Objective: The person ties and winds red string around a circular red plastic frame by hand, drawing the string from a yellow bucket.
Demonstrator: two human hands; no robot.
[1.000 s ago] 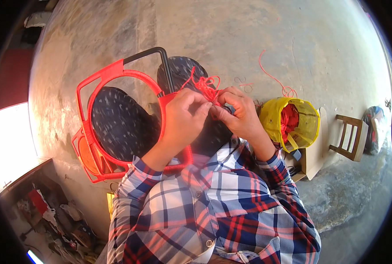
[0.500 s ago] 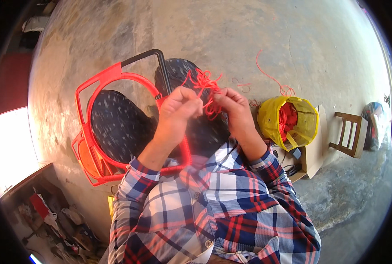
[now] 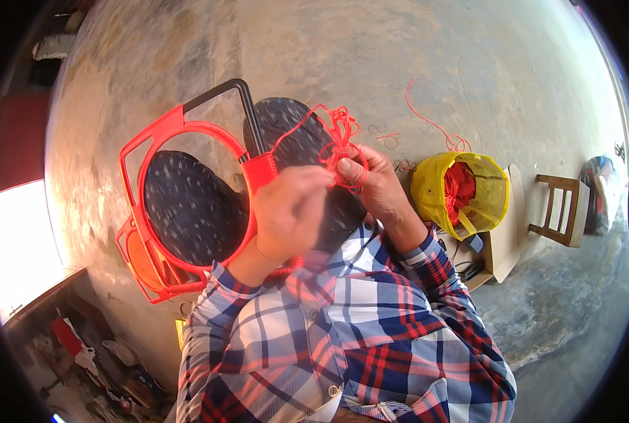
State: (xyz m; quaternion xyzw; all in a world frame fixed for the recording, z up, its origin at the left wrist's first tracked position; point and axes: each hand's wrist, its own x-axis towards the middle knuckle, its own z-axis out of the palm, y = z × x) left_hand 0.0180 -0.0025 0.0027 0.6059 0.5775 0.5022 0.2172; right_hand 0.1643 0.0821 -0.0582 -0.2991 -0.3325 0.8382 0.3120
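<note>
My right hand (image 3: 381, 185) pinches a looped bundle of thin red cord (image 3: 342, 132) between thumb and fingers. Close beside it, my left hand (image 3: 290, 209) is curled, its fingers smeared by motion; whether they grip a strand I cannot make out. One strand runs from the bundle down to a wrapped red corner of a frame (image 3: 152, 134) lying across my lap. This frame has a round red ring, red outer bars and a bare black bar (image 3: 219, 92). My left hand hides part of its near right side.
At the right stands a yellow mesh basket (image 3: 427, 189) with red cord inside, above an open cardboard box (image 3: 510, 229) holding dark cables. A small wooden stool (image 3: 574, 211) lies farther right. Loose cord (image 3: 427, 118) trails on the concrete floor. Mixed clutter (image 3: 103, 352) fills the lower left.
The red cord bundle now stands more gathered and upright in my right hand. My left hand has moved down a little, and a strand stretches from bundle to frame.
</note>
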